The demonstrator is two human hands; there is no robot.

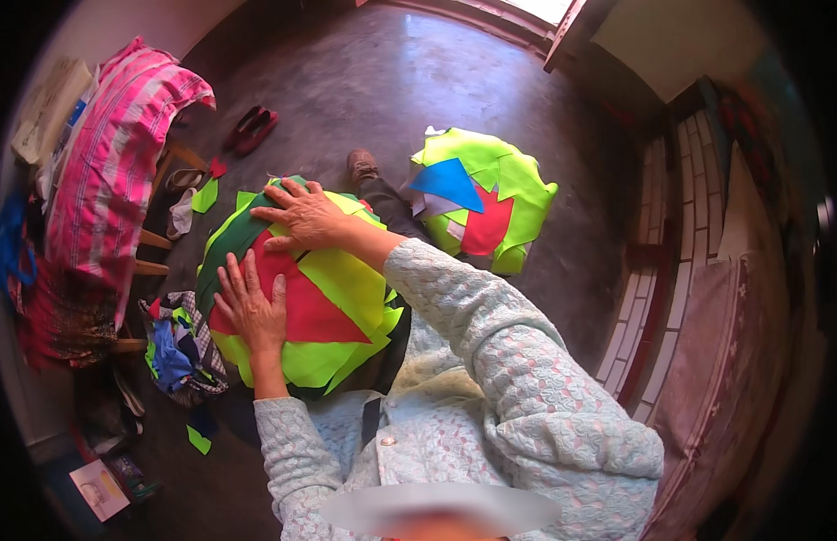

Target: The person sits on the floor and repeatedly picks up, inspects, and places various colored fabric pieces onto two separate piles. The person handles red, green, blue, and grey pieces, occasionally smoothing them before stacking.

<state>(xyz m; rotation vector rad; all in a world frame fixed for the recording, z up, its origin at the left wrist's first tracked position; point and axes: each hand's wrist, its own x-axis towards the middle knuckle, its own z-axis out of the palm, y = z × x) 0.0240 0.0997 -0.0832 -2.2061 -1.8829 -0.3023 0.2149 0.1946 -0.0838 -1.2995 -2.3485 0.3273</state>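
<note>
A round bundle of patchwork cloth (333, 280), with yellow-green, red and dark green pieces, rests at my lap. Flat on its red patch lies my left hand (255, 307), fingers spread. My right hand (306, 216) reaches across and presses on the far side of the same bundle, over the dark green and red pieces, its fingers also apart. Neither hand grips anything. What lies under the cloth cannot be seen. A second rounded patchwork bundle (513, 185), yellow-green with blue, red and grey patches, stands on the floor ahead to the right.
At the left, pink checked cloth (112, 171) drapes over wooden furniture. A bag of fabric scraps (177, 356) sits beside the bundle. Dark red shoes (250, 131) and loose green scraps (205, 196) lie on the floor (337, 81). A bench-like slatted structure (657, 261) runs along the right.
</note>
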